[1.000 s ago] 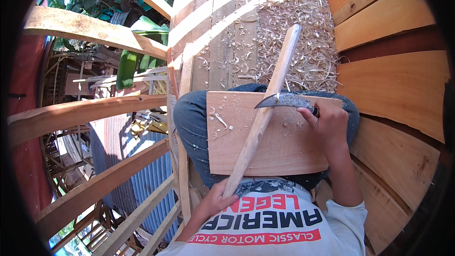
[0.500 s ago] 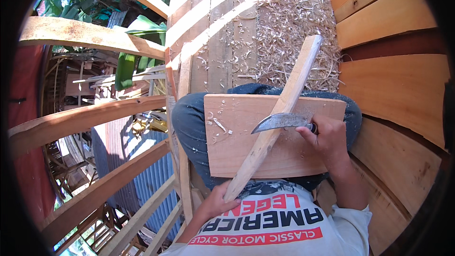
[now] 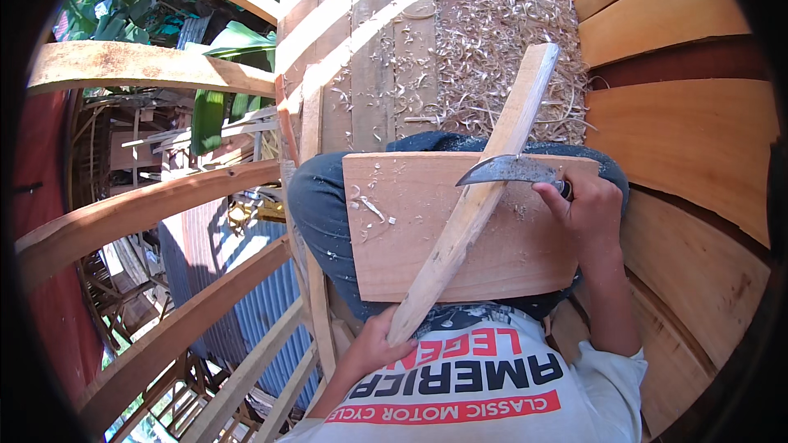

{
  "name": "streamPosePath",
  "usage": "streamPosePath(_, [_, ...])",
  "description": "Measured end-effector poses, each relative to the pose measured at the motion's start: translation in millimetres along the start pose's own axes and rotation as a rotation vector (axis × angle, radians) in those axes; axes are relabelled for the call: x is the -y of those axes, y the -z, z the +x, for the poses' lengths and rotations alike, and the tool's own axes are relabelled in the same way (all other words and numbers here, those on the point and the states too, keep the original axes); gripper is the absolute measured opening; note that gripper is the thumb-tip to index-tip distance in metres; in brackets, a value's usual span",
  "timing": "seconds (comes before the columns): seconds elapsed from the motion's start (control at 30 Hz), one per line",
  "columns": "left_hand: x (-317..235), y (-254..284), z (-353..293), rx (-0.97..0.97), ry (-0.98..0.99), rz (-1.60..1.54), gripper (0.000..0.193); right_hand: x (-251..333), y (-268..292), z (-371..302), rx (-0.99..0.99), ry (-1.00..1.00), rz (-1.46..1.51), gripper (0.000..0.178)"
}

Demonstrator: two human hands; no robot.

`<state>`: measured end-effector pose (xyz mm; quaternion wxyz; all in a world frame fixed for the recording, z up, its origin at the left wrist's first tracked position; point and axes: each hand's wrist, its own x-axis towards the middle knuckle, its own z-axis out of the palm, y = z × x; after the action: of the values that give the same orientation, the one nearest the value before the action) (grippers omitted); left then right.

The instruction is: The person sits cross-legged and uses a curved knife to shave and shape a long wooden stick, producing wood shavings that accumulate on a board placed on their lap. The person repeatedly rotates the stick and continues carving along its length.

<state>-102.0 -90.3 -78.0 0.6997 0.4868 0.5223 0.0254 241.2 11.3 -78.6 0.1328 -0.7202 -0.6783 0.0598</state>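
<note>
A long wooden stick (image 3: pixel 460 234) slants across a flat wooden board (image 3: pixel 394 254) that rests on my lap. My left hand (image 3: pixel 383 346) is closed round the stick's near end, close to my shirt. In my right hand (image 3: pixel 589 201) is the dark handle of a knife (image 3: pixel 513 169) with a broad curved blade. The blade lies across the upper half of the stick, its tip pointing left. The stick's far end reaches out past the board's far edge. A few shavings lie on the board's left part.
Curled wood shavings (image 3: pixel 501 57) cover much of the plank floor (image 3: pixel 373 74) ahead. A plank wall (image 3: pixel 681 143) stands close on the right. To the left runs a railing of wooden bars (image 3: pixel 148 201), with a corrugated metal sheet (image 3: pixel 254 279) and banana leaves (image 3: pixel 209 119) beyond it.
My right hand and the knife have moved away from me along the stick, toward its far end. My left hand keeps its hold on the near end.
</note>
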Motion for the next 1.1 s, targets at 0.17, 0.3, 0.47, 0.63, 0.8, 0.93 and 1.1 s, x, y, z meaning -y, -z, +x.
streamPosePath(0.17, [2.0,0.5,1.7,0.009,-0.007,0.016,0.057,-6.9,7.9,15.7,0.081,-0.083,-0.015,0.061])
streamPosePath(0.3, [5.3,0.4,0.7,0.011,-0.018,-0.008,0.057,-46.7,7.2,37.6,-0.034,-0.278,-0.018,0.065])
streamPosePath(0.47, [9.5,1.7,1.0,0.042,0.004,-0.04,0.058,-57.1,16.1,40.9,-0.001,-0.375,0.034,0.065])
streamPosePath(0.63, [6.3,4.8,3.3,0.083,0.026,-0.119,0.059,-9.8,0.1,-1.3,0.067,-0.081,0.189,0.06])
streamPosePath(0.8, [6.0,7.8,4.2,0.118,0.02,-0.103,0.059,-4.4,-4.9,9.8,0.012,0.022,0.093,0.058])
streamPosePath(0.93, [8.7,6.9,5.0,0.129,0.018,-0.112,0.059,-3.2,-1.9,23.4,-0.017,0.049,0.031,0.059])
streamPosePath(1.1, [14.7,8.1,5.8,0.145,0.021,-0.137,0.06,-2.8,-1.4,34.2,-0.007,0.053,-0.002,0.062])
